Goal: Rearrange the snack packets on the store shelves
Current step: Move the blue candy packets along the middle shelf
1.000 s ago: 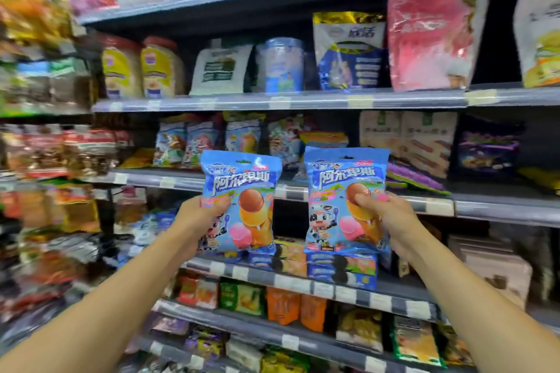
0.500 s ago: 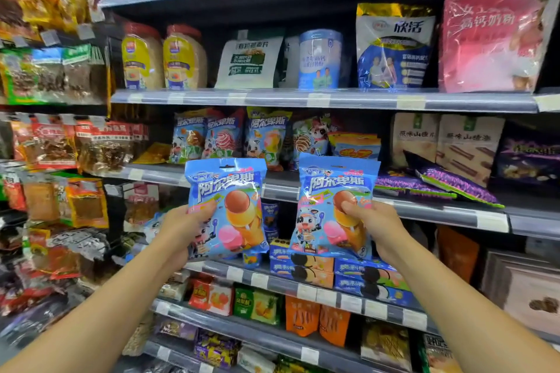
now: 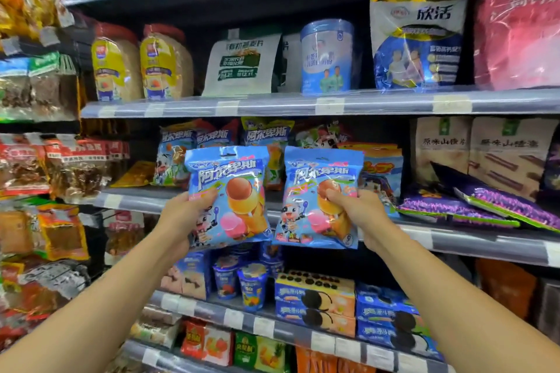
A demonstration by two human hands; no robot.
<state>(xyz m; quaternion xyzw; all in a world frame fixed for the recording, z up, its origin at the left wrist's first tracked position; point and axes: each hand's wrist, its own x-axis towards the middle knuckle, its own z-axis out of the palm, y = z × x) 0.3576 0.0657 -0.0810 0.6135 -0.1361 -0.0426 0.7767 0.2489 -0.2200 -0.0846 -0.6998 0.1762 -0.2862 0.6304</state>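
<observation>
Grey metal shelves (image 3: 272,104) edged with price-tag strips fill the store aisle before us, tier on tier of snacks. Our left hand (image 3: 181,216) grips the left blue packet (image 3: 233,188) and our right hand (image 3: 362,215) grips the right blue packet (image 3: 315,179). Both are upright, side by side, in front of the middle shelf (image 3: 130,200), where matching packets (image 3: 266,135) stand behind and purple packets (image 3: 454,209) lie flat further right.

The left hand (image 3: 178,215) grips one blue snack packet (image 3: 230,191) and the right hand (image 3: 360,215) grips a matching packet (image 3: 318,191), both upright, side by side, in front of the middle shelf (image 3: 485,244), where similar packets (image 3: 266,136) stand behind them.
</observation>
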